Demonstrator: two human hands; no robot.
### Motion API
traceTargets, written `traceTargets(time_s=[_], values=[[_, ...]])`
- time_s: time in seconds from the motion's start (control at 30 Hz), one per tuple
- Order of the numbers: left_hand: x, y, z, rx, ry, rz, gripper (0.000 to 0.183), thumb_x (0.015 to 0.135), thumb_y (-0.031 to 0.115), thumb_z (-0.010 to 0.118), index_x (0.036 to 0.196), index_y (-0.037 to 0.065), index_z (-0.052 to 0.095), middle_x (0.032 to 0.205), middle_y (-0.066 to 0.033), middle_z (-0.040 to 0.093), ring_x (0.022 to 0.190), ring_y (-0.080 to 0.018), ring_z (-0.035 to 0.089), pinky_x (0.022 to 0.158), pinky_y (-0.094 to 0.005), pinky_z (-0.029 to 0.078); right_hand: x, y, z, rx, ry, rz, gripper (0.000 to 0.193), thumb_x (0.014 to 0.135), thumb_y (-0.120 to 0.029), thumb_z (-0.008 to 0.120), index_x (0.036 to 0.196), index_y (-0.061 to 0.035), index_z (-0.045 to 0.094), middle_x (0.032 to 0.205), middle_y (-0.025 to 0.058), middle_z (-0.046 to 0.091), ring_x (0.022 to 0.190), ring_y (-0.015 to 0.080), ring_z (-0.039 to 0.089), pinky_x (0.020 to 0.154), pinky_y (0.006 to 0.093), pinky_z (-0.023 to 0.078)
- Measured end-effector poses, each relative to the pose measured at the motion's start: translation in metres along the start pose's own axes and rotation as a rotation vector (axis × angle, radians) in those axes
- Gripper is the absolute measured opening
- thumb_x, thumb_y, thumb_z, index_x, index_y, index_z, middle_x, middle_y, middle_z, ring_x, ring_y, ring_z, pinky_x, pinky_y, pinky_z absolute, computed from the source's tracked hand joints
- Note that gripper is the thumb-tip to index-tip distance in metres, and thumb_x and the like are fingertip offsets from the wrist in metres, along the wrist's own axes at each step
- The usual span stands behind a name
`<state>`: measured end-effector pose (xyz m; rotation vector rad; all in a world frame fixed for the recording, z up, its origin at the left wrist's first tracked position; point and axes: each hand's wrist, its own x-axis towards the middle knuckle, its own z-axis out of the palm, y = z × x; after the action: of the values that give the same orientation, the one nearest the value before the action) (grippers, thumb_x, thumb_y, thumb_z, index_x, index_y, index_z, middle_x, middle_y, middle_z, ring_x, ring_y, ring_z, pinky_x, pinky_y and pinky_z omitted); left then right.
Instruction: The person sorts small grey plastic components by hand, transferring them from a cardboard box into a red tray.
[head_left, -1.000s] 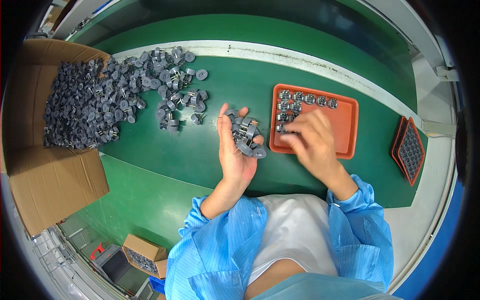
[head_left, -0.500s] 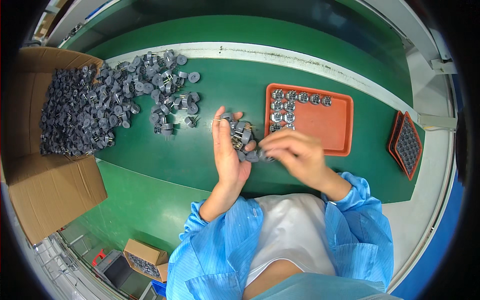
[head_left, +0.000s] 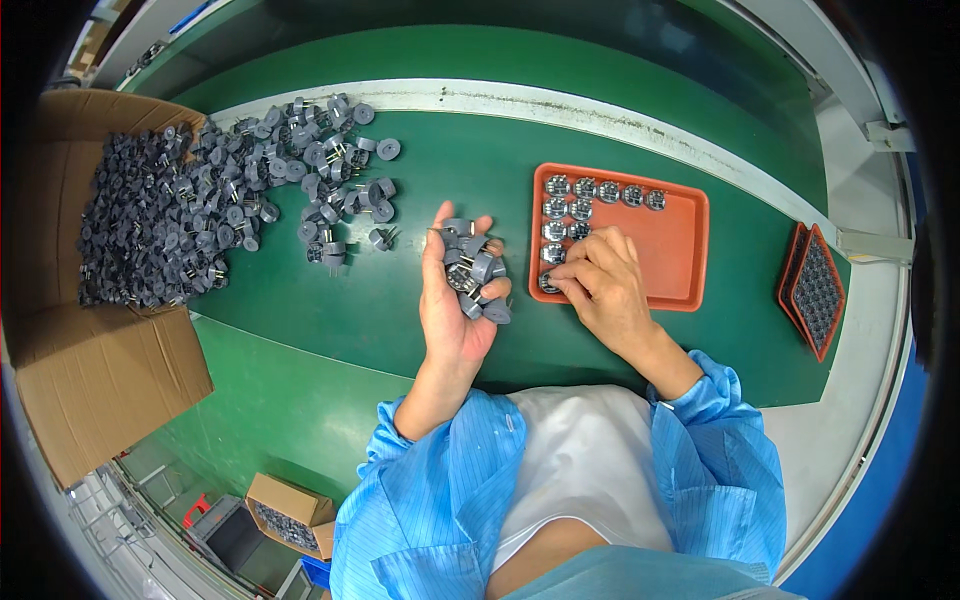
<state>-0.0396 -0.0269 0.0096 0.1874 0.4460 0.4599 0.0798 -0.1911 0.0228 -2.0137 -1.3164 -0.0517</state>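
Observation:
My left hand is cupped palm up around several grey round electrical parts with metal pins. At the near left corner of the orange tray, my right hand pinches one such part between thumb and fingertips. That part sits inside the tray rim, pin side up as far as I can see. Similar parts stand pin side up in a row along the far side and in columns at the left. My right fingers hide some of the second column.
A cardboard box on the left spills a heap of the grey parts onto the green table. One loose part lies at the heap's edge. Filled orange trays stand at the right. A smaller box is lower left.
My right hand has moved from beside my left hand to the tray's near left corner, carrying one grey part. My left hand has turned slightly and still holds its handful.

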Motion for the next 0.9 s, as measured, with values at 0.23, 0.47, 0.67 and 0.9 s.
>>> traceTargets(time_s=[0.23, 0.47, 0.67, 0.9], values=[[-0.002, 0.000, 0.001, -0.040, -0.062, -0.045, 0.048, 0.110, 0.049, 0.042, 0.149, 0.022, 0.041, 0.128, -0.0129, 0.057, 0.098, -0.0182, 0.056, 0.055, -0.0234, 0.047, 0.012, -0.015, -0.003, -0.054, -0.006, 0.041, 0.019, 0.072, -0.005, 0.083, 0.087, -0.0054, 0.073, 0.089, 0.0057, 0.060, 0.090, 0.0257, 0.056, 0.076, 0.0401, 0.042], [0.002, 0.001, 0.009, -0.301, -0.033, -0.022, 0.044, 0.110, 0.047, 0.043, 0.147, 0.022, 0.045, 0.128, -0.0124, 0.055, 0.100, -0.0203, 0.055, 0.055, -0.0244, 0.049, 0.014, -0.043, 0.005, 0.486, -0.073, 0.157, 0.025, 0.086, -0.016, 0.081, 0.099, -0.0008, 0.065, 0.086, 0.0116, 0.064, 0.077, 0.0306, 0.063, 0.069, 0.0410, 0.053], [-0.003, -0.005, 0.009, -0.182, -0.166, 0.142, 0.046, 0.110, 0.048, 0.043, 0.149, 0.023, 0.041, 0.128, -0.0124, 0.054, 0.097, -0.0193, 0.054, 0.051, -0.0220, 0.046, 0.013, -0.043, 0.002, 0.860, -0.422, 0.674, 0.019, 0.100, -0.017, 0.069, 0.101, 0.0018, 0.064, 0.083, 0.0082, 0.070, 0.061, 0.0138, 0.063, 0.051, 0.0289, 0.048], [-0.009, -0.013, 0.004, 0.042, -0.336, 0.220, 0.053, 0.108, 0.051, 0.044, 0.152, 0.023, 0.037, 0.130, -0.0136, 0.050, 0.087, -0.0169, 0.050, 0.047, -0.0207, 0.043, -0.001, -0.036, 0.005, 1.233, -0.523, 0.905, 0.012, 0.100, -0.012, 0.068, 0.099, -0.0004, 0.066, 0.085, 0.0053, 0.070, 0.059, 0.0080, 0.061, 0.046, 0.0224, 0.042]])
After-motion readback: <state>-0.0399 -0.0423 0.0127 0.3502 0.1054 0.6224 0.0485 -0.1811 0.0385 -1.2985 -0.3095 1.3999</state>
